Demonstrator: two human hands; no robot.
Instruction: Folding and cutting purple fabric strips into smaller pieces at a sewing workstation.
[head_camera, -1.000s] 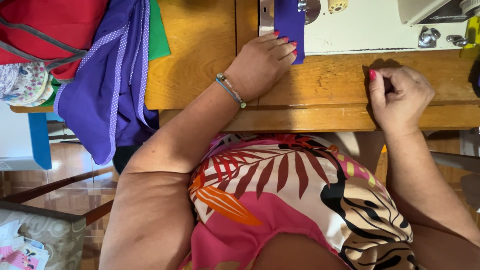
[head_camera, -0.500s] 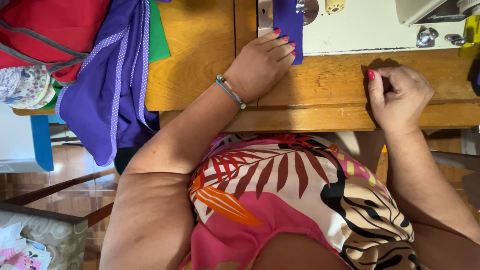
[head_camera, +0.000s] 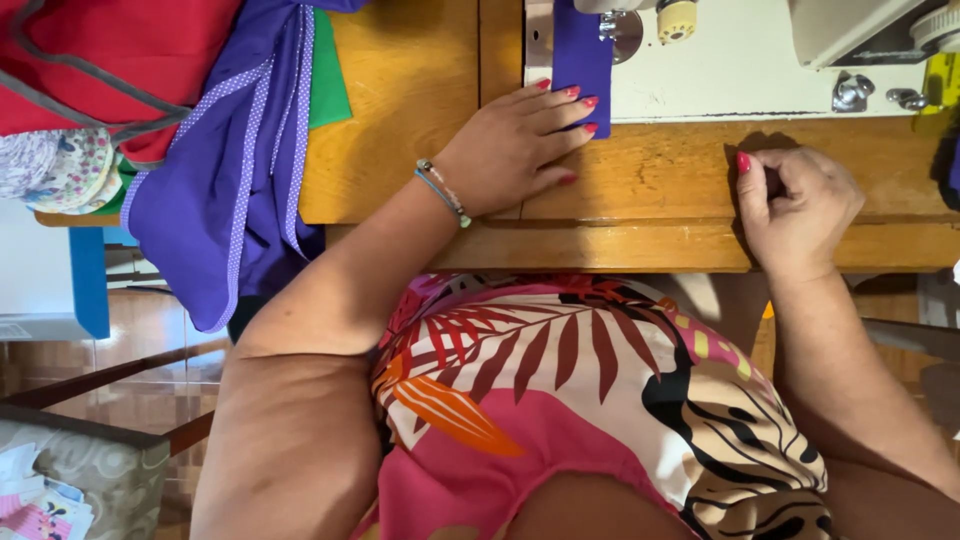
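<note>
While the purple fabric strip (head_camera: 582, 60) is laid on the white bed of the sewing machine (head_camera: 720, 80), its long axis is seen running straight away from the person, from the near edge of the bed towards the top of the view. Its far end is cut off by the frame edge beside the metal presser foot (head_camera: 622, 28), so the strip's full length cannot be made out. The left hand (head_camera: 515, 145) is laid flat, palm down, across the wooden table (head_camera: 640, 180), with the fingers extended and held close together; the fingertips (head_camera: 585, 102) are pressed onto the near end of the strip at the edge of the machine bed. A beaded bracelet (head_camera: 443, 192) is worn on that wrist.

The right hand (head_camera: 795, 205) is rested well apart from the strip, on the front edge of the table, curled into a loose fist with the thumb tucked against the fingers. Whether anything is held inside it cannot be told, since the palm is hidden.

Only part of the machine is shown: its upper body is cut off at the top, and a yellow piece (head_camera: 940, 80) at the right edge is too cropped to identify. At the left, a purple cloth with dotted trim (head_camera: 230, 190) is draped over the table's end, with green fabric (head_camera: 328, 70) and red fabric (head_camera: 120, 50) partly hidden beneath and beside it.
</note>
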